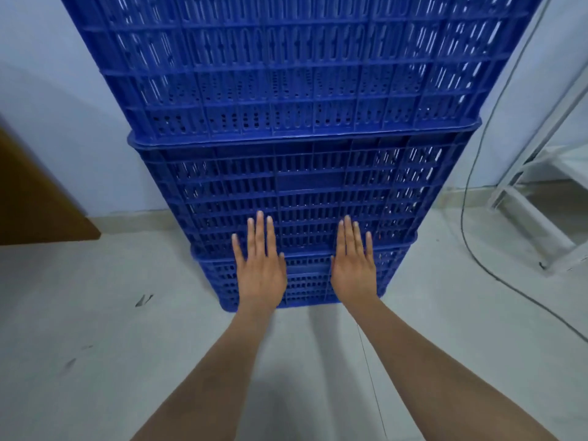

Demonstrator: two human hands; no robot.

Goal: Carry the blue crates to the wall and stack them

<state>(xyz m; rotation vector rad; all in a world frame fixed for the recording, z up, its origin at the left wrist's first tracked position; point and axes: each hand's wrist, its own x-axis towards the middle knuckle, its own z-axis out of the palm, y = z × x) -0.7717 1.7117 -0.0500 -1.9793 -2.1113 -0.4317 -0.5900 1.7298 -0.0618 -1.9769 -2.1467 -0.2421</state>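
Both bare forearms enter from the bottom edge, nearest the camera, & reach fwd side by side. Left hand (259, 265): grip released, fingers straight & slightly spread, laid flat vs. the front of the crate stack. Right hand (353, 262): same pose, grip released, fingers straight, palm toward the stack; nothing is grasped by either. Fingertips of both lie on the lower front wall of the middle crate (305, 192), palms over the seam where it meets the bottom crate (307, 283). Whether the palms press firmly or just touch cannot be told. Stack = 3 blue slotted plastic crates, one on another: bottom crate stands on the floor (95, 361), middle crate sits on its rim, top crate (286, 65) sits on the middle one & runs out of frame above. Stack stands against the pale wall (63, 106), approx. centred in view. Left of stack: brown wooden panel (35, 198) by the wall, apart from the crates. Right of stack: thin dark cable (467, 218) hangs down the wall & trails over the floor; beyond it a white metal frame (541, 202) stands on the floor, well apart from the crates. Floor is pale w/ a few dark scuff marks at left.
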